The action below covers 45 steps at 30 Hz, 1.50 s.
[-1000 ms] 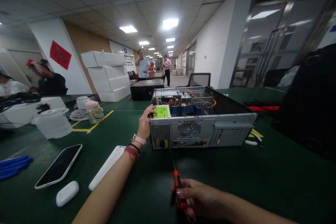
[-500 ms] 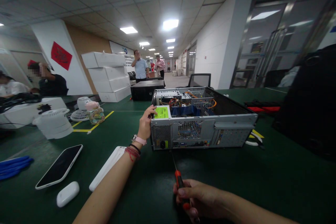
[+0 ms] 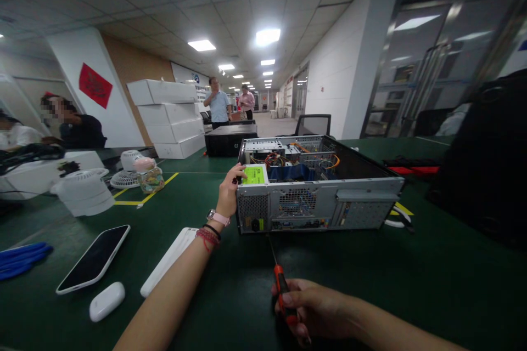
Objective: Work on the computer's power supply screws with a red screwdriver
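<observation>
Gripping the screwdriver (image 3: 281, 287) by its orange handle, the right hand (image 3: 315, 312) is clenched low over the table (image 3: 411, 290). The tip reaches the foot of the case (image 3: 329, 208), which stands mid-table. The left hand (image 3: 228, 193) clasps the case's near left corner. A good job here seems to need a firm left-hand brace and the shaft kept square; whether the tip sits in a screw is unclear. Counted: one screwdriver, one case, one phone (image 3: 93, 259), two fans (image 3: 84, 193), four other people.
</observation>
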### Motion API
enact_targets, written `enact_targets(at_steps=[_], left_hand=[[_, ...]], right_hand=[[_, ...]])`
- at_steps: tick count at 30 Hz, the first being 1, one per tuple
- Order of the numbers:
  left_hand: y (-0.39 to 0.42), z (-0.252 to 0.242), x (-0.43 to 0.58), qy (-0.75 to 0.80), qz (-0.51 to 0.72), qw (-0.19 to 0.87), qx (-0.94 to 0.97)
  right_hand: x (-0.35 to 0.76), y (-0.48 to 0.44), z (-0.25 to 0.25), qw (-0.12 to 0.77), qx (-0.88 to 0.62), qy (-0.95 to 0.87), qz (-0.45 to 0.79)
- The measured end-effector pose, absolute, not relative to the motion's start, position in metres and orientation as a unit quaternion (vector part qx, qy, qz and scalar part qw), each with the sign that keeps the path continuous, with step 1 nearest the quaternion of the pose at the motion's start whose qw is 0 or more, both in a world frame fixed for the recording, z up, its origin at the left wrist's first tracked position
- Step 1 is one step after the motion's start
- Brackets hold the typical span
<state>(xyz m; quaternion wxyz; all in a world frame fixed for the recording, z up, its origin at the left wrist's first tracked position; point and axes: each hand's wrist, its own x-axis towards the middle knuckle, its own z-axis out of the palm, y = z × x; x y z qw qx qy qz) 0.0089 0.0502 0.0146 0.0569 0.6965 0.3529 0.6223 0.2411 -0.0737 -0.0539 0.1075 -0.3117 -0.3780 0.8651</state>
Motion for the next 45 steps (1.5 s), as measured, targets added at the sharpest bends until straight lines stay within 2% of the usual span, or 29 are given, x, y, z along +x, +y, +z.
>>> enact_targets(at_steps=[20, 36, 45], left_hand=[[0.0512, 0.0139, 0.0085, 0.353, 0.621, 0.052, 0.698], [0.0519, 0.0138, 0.0092, 0.346, 0.625, 0.055, 0.698], [0.0517, 0.0135, 0.0096, 0.348, 0.624, 0.054, 0.698]], right_hand=[[0.2407, -0.0825, -0.0580, 0.154, -0.327, -0.373, 0.855], [0.2453, -0.0780, -0.0543, 0.105, -0.248, -0.383, 0.883], [0.2454, -0.0829, -0.0540, 0.139, -0.321, -0.370, 0.861]])
